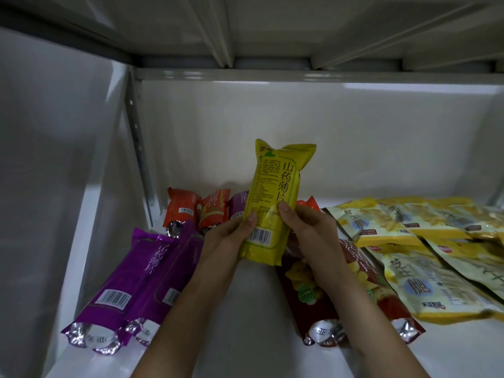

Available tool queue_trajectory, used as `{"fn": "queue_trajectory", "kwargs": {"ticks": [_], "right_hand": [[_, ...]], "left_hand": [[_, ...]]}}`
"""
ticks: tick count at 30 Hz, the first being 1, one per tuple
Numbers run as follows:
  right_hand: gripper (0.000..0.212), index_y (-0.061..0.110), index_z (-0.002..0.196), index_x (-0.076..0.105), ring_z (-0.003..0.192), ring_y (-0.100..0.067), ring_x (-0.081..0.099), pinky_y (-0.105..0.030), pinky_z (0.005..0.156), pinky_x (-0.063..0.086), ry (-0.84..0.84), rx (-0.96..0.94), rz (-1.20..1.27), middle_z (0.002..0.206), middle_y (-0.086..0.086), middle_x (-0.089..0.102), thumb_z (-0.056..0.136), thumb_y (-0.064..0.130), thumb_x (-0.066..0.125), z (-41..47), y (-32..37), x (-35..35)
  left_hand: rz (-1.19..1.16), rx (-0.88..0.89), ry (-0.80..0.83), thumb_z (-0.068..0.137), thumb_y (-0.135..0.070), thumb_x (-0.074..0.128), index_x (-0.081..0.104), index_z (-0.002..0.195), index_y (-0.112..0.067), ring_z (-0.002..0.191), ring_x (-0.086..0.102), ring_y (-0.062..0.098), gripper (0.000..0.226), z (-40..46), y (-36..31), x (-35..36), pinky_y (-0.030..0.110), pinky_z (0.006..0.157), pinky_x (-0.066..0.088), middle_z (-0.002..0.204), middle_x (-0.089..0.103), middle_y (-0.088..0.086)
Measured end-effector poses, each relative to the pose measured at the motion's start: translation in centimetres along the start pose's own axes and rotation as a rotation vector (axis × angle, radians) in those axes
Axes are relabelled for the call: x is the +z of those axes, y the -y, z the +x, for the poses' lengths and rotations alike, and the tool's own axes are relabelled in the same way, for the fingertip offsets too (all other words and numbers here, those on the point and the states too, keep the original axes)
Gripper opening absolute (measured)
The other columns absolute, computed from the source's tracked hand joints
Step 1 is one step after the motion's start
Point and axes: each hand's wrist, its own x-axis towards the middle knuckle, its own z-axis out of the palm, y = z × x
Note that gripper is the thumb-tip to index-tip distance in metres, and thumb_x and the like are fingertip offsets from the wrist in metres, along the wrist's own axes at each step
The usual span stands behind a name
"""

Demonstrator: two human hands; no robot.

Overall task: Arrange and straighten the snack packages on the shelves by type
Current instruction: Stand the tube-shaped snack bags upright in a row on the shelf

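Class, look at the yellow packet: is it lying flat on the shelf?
No: the yellow packet is held upright above the shelf, gripped at its lower end by the left hand and right hand.

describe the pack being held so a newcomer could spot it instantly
On the white shelf, look centre, above the lying packs. Both hands, left hand and right hand, hold the yellow-green pack upright. It is the only long pack of that colour, and the only one off the shelf.
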Motion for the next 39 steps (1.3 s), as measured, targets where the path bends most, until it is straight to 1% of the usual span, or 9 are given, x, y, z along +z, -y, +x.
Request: {"fn": "queue_trajectory", "kwargs": {"ticks": [5, 9, 17, 20, 24, 30, 34, 37, 39], "right_hand": [[0.034, 0.012, 0.123, 0.076, 0.109, -0.024, 0.076, -0.046, 0.102, 0.058, 0.123, 0.067, 0.051, 0.115, -0.004, 0.08, 0.097, 0.032, 0.069, -0.5, 0.4, 0.1], [0.03, 0.015, 0.11, 0.08, 0.101, -0.031, 0.078, -0.058, 0.097, 0.059, 0.062, 0.046, 0.027, 0.104, -0.008, 0.081, 0.092, 0.038, 0.071, -0.3, 0.1, 0.1], [0.038, 0.015, 0.111, 0.08, 0.103, -0.027, 0.077, -0.053, 0.099, 0.058, 0.051, 0.071, 0.042, 0.107, -0.006, 0.081, 0.092, 0.046, 0.069, -0.2, 0.3, -0.2], [0.038, 0.016, 0.118, 0.078, 0.102, -0.02, 0.077, -0.037, 0.092, 0.059, 0.156, 0.101, 0.027, 0.109, -0.001, 0.081, 0.093, 0.043, 0.071, -0.4, 0.4, -0.2], [0.026, 0.011, 0.116, 0.077, 0.063, 0.002, 0.068, -0.011, 0.06, 0.05, 0.189, 0.097, 0.013, 0.08, 0.01, 0.078, 0.097, 0.027, 0.07, -0.3, -0.1, -0.6], [0.023, 0.01, 0.114, 0.078, 0.067, 0.002, 0.069, -0.011, 0.062, 0.051, 0.238, 0.088, 0.005, 0.083, 0.009, 0.079, 0.098, 0.024, 0.069, -0.6, 0.3, -0.2], [0.036, 0.017, 0.117, 0.078, 0.103, -0.031, 0.076, -0.042, 0.087, 0.062, 0.186, 0.063, 0.021, 0.111, -0.009, 0.08, 0.098, 0.047, 0.069, -0.6, 0.3, 0.1], [0.03, 0.008, 0.119, 0.076, 0.082, -0.012, 0.078, -0.02, 0.066, 0.058, 0.138, 0.05, 0.04, 0.102, -0.005, 0.081, 0.1, 0.029, 0.065, -0.5, 0.5, -0.2], [0.03, 0.006, 0.118, 0.077, 0.076, -0.007, 0.077, -0.022, 0.067, 0.06, 0.141, 0.041, 0.018, 0.099, -0.005, 0.081, 0.1, 0.027, 0.066, -0.6, 0.8, -0.2]], "left_hand": [[0.022, 0.064, -0.034, 0.091, -0.032, 0.07, 0.078, 0.118, -0.008, 0.109, 0.074, 0.038, 0.037, -0.1, 0.2, 0.0, 0.056, 0.102, 0.055, 0.115, 0.077, 0.018], [0.007, 0.069, -0.027, 0.085, -0.042, 0.075, 0.076, 0.121, -0.007, 0.113, 0.072, 0.039, 0.051, -0.1, 0.2, 0.3, 0.059, 0.106, 0.052, 0.117, 0.076, 0.019], [0.01, 0.069, 0.002, 0.095, -0.026, 0.064, 0.075, 0.12, -0.003, 0.114, 0.073, 0.034, 0.036, -0.2, 0.2, 0.2, 0.043, 0.101, 0.058, 0.116, 0.077, 0.017], [-0.01, 0.11, -0.037, 0.096, -0.028, 0.064, 0.076, 0.118, -0.004, 0.111, 0.074, 0.033, 0.035, -0.2, 0.2, 0.3, 0.045, 0.102, 0.056, 0.114, 0.078, 0.016], [-0.087, 0.093, -0.055, 0.094, -0.038, 0.068, 0.077, 0.119, -0.009, 0.115, 0.072, 0.036, 0.039, 0.3, 0.2, 0.3, 0.054, 0.107, 0.05, 0.121, 0.075, 0.018], [-0.074, 0.093, -0.09, 0.099, -0.031, 0.063, 0.078, 0.119, -0.009, 0.114, 0.072, 0.04, 0.033, 0.6, 0.3, -0.6, 0.064, 0.106, 0.05, 0.12, 0.075, 0.019], [-0.029, 0.13, -0.111, 0.088, -0.03, 0.071, 0.083, 0.099, -0.011, 0.107, 0.073, 0.042, 0.025, 0.2, 0.4, -0.4, 0.058, 0.1, 0.055, 0.109, 0.078, 0.019], [-0.036, 0.126, -0.087, 0.088, -0.031, 0.074, 0.083, 0.103, -0.013, 0.109, 0.073, 0.04, 0.026, 0.4, 0.3, -0.1, 0.06, 0.102, 0.054, 0.113, 0.078, 0.018], [-0.098, 0.098, -0.09, 0.088, -0.041, 0.079, 0.079, 0.117, -0.014, 0.115, 0.071, 0.04, 0.04, 0.6, 0.1, 0.0, 0.062, 0.105, 0.051, 0.122, 0.075, 0.018]]}}
